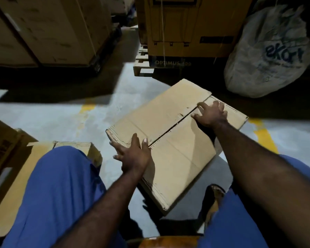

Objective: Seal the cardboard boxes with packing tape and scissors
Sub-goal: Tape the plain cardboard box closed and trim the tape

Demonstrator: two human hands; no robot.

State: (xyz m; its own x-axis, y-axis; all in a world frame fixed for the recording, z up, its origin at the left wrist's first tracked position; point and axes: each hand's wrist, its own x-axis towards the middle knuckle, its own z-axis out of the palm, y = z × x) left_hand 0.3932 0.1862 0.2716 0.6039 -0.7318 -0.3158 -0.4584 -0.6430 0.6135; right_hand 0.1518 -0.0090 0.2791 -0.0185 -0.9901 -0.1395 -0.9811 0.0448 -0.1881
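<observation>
"OPTIMUS" printed low on the tall carton (pixel 186 33), top centre; "ekart" in blue on the white sack (pixel 268 56), upper right. Mid-frame on the floor, cardboard box (pixel 177 158), flaps closed. Pressed flat on its seam: left hand (pixel 132 154), fingers spread, lower-left end; right hand (pixel 210 113), fingers splayed, upper-right end.

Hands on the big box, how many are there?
2. The left hand presses the near end of the cardboard box beside the seam; the right hand rests on the far end. None seems hidden.
</observation>
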